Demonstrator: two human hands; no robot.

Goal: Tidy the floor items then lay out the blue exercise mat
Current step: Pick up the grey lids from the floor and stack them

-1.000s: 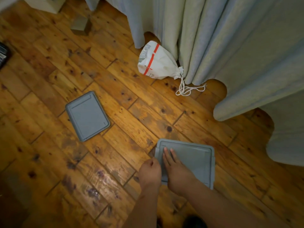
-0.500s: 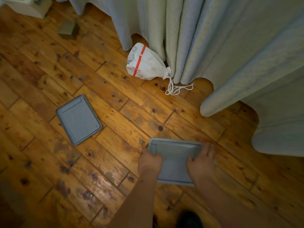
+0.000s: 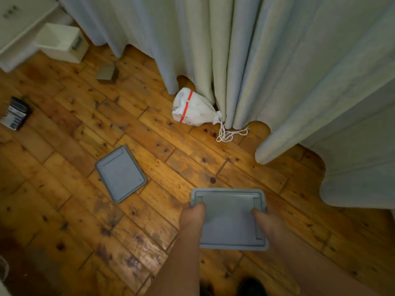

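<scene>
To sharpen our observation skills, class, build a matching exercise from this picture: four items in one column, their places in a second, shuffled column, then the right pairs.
Column 1
1. nearer grey lid
2. farther grey lid
3. white drawstring bag
4. white box

Column 2
A. against the foot of the curtain
B. flat on the floor, just left of the left hand
C. top left corner of the view
D. gripped by left hand and right hand

Pairs: 1-D, 2-B, 3-A, 4-C
</scene>
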